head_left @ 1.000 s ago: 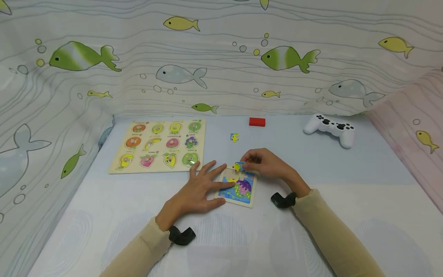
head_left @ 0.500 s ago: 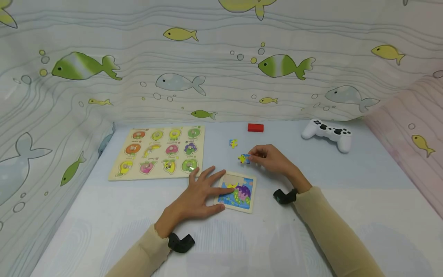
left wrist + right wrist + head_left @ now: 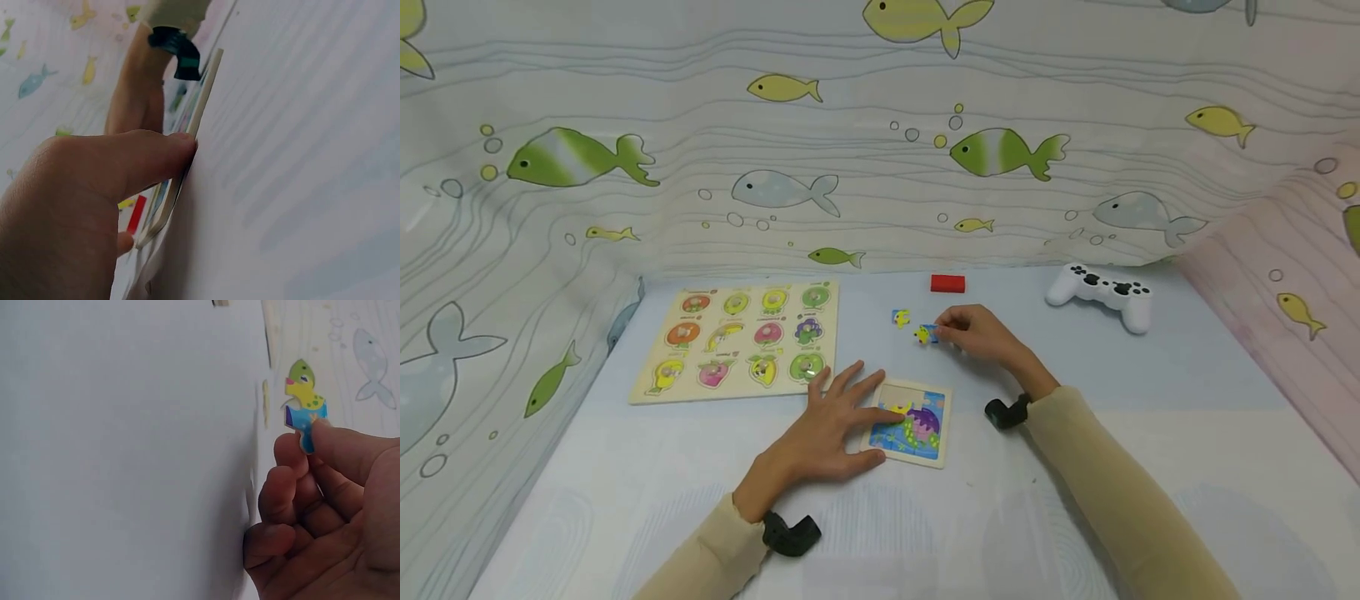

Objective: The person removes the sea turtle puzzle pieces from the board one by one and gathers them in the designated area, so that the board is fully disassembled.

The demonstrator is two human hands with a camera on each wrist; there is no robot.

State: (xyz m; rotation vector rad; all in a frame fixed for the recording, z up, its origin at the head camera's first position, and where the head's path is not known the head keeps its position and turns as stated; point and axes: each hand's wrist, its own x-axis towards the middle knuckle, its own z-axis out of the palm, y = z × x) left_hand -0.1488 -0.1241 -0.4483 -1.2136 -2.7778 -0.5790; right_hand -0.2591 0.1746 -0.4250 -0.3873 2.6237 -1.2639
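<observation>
My right hand (image 3: 973, 332) pinches a blue and yellow jigsaw piece (image 3: 305, 412) between thumb and fingers, above the table behind the small puzzle. That puzzle (image 3: 917, 457) is a square wooden frame holding a purple, blue and green picture, with a bare wood patch at its upper left. My left hand (image 3: 831, 429) lies spread with straight fingers, the index finger over the picture. In the left wrist view its thumb (image 3: 169, 153) touches the frame's edge. A second loose jigsaw piece (image 3: 901, 317) lies on the table just left of the held one.
A wooden fruit puzzle board (image 3: 700, 398) lies at the back left, close to my left fingertips. Farther back are a red block (image 3: 947, 284) and, to the right, a white game controller (image 3: 1099, 293). A fish-patterned cloth (image 3: 880, 150) rises behind the table.
My right hand has lifted the jigsaw piece off the puzzle's upper edge and carried it away, toward the back of the table. My left hand stays on the frame. The head view has tilted up slightly.
</observation>
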